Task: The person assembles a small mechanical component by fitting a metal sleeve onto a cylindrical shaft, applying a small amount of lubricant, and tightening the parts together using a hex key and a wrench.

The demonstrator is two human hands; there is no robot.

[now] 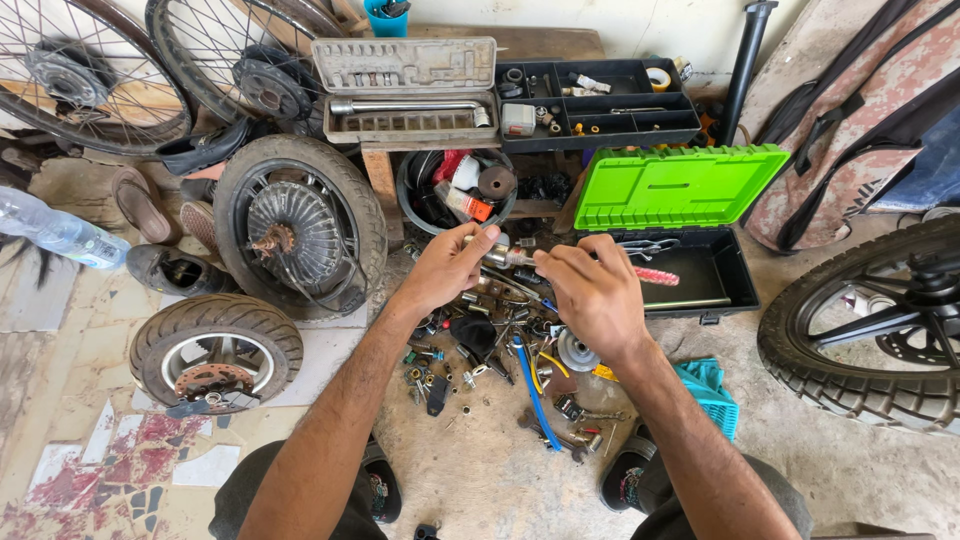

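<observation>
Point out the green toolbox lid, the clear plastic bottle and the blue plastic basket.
Green toolbox lid (676,187), head view, middle of its inner face.
Clear plastic bottle (55,229), head view, mid-body.
Blue plastic basket (712,400), head view, its woven wall.

A concrete floor (480,480) is strewn below the hands with loose bolts (470,375); tyres (215,350) are laid left.

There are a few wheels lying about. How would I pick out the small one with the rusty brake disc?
Start at the open toolbox with the bright green lid, then look across the person's left hand to the floor on the far side. Two wheels lie flat there; take the nearer, smaller wheel. Unlike the larger tyre behind it, it has a silver rim and a rusty perforated disc.
</observation>
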